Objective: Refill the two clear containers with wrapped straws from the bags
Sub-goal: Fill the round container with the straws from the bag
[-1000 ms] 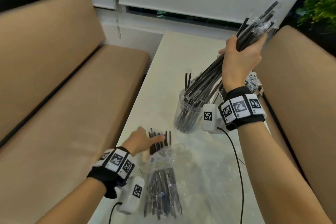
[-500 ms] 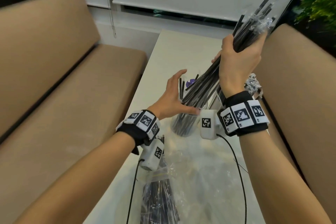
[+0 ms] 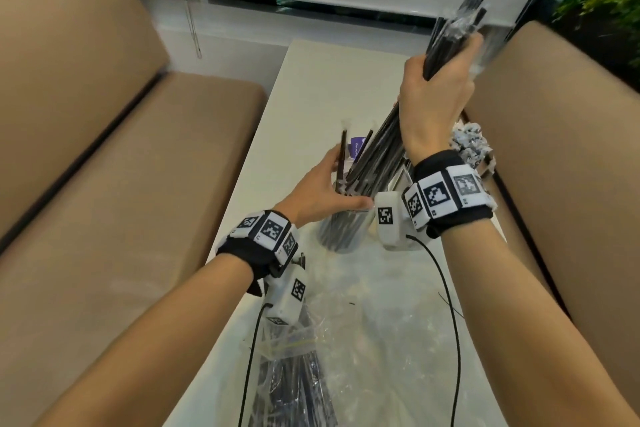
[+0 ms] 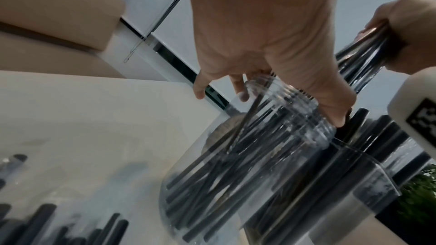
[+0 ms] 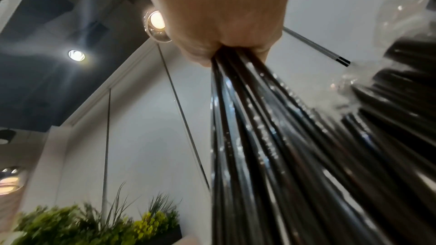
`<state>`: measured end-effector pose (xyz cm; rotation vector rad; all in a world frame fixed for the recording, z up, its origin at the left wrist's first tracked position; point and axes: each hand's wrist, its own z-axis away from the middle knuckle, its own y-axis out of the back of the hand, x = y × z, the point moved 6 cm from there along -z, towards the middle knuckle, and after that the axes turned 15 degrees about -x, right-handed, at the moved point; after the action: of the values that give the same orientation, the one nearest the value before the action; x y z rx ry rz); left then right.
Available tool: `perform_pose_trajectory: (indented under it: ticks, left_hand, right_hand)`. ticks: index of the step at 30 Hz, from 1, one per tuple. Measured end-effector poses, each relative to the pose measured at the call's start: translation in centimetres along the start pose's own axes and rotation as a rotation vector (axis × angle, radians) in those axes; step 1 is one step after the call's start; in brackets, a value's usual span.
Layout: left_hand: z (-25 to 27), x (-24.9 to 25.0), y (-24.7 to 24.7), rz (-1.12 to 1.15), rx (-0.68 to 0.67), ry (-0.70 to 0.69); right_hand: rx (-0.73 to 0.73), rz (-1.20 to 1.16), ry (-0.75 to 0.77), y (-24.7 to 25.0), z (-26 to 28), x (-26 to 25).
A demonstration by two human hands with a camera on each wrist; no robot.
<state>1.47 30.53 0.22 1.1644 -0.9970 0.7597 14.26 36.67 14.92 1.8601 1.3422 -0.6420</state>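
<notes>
Feeding a bundle (image 3: pixel 377 152) of wrapped black straws down into the round jar (image 3: pixel 341 230) on the table (image 3: pixel 311 80). Right hand (image 3: pixel 438 104) clamped round the bundle's middle, held high above the jar so the lower ends slant into its mouth; upper ends fan out past the fist. Left hand (image 3: pixel 322 189) at the jar's rim, fingers spread and fairly straight, thumb on the near lip; likely steadying the jar and corralling loose straws so they don't spill out. Jar already well stocked. Second container (image 4: pixel 349 180), squarish, stands just right of the jar, also holding straws. Bag (image 3: pixel 294 378) with more straws lies nearer than the jar. Loose clear plastic (image 3: pixel 381 322) beside it.
</notes>
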Motion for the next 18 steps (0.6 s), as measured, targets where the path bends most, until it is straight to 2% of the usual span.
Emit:
perform_pose_trajectory:
  ticks: [9, 14, 18]
  left_hand:
    - [-0.5, -0.7, -0.3, -0.078, 0.005, 0.009]
    - [-0.5, -0.8, -0.3, -0.044, -0.005, -0.011]
    - [-0.5, -0.9, 0.0, -0.039, 0.030, -0.033]
  right_hand:
    - [-0.121, 0.011, -0.019, -3.5, 1.6, 0.6]
    - [-0.202, -0.007, -0.128, -3.6, 5.3, 2.1]
    - [-0.349, 0.012, -0.229, -3.6, 8.9, 2.6]
